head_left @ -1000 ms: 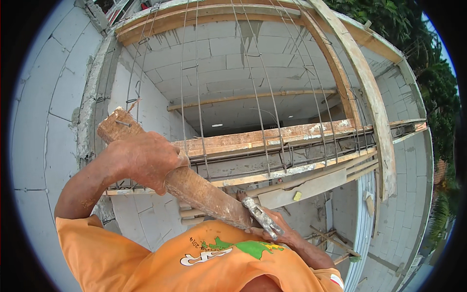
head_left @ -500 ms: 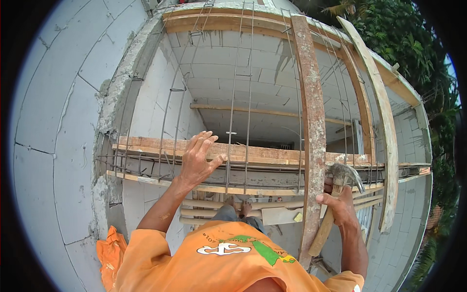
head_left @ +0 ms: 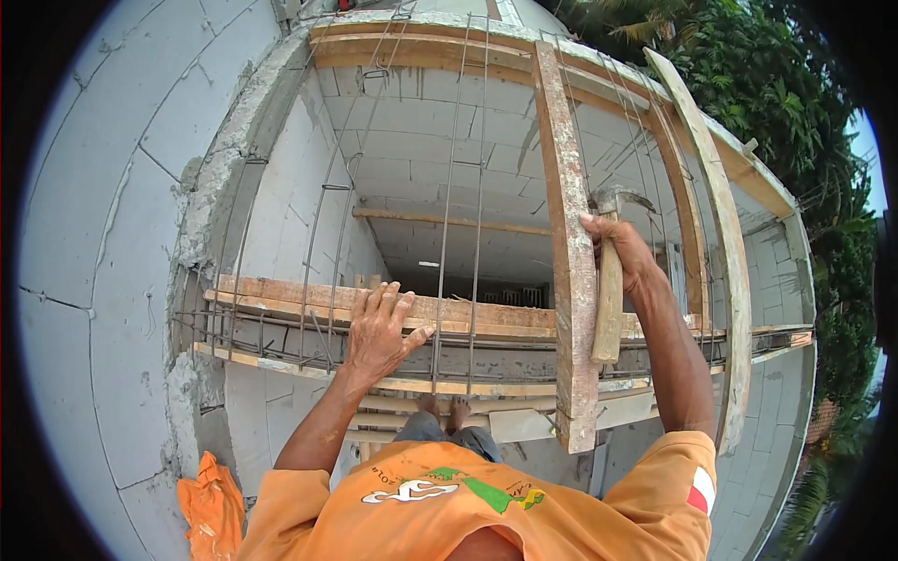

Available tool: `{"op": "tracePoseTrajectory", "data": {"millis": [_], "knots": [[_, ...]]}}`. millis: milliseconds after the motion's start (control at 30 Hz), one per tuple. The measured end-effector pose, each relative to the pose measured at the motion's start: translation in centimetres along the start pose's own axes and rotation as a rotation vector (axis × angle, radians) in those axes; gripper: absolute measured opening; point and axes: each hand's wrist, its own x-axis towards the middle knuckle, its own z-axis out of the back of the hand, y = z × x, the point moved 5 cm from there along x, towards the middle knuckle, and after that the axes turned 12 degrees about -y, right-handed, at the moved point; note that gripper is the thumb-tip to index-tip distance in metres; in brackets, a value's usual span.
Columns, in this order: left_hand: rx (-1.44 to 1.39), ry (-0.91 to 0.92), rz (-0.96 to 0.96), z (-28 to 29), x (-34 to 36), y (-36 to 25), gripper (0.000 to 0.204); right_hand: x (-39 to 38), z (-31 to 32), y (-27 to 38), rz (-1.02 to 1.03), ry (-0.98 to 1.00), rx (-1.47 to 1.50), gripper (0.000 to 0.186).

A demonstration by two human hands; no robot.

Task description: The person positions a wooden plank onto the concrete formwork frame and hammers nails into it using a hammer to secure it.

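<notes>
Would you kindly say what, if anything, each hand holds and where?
Right hand: hammer, by the handle near its head; board, by its edge. Left hand: nothing; resting on a plank.

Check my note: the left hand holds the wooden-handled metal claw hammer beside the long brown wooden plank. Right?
No, the head view shows the right hand, not the left hand, holding the wooden-handled metal claw hammer beside the long brown wooden plank.
</notes>
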Motion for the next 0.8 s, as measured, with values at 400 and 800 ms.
{"op": "tracePoseTrajectory", "data": {"millis": [400,800], "knots": [[0.054,0.071,0.0,-1.1,1.3,0.3,0.069,13.0,-4.7,2.6,0.134,0.28,-0.06,0.034],[0.054,0.144,0.027,-1.4,1.4,0.3,0.078,20.9,-6.0,2.5,0.139,0.26,-0.021,0.021]]}}
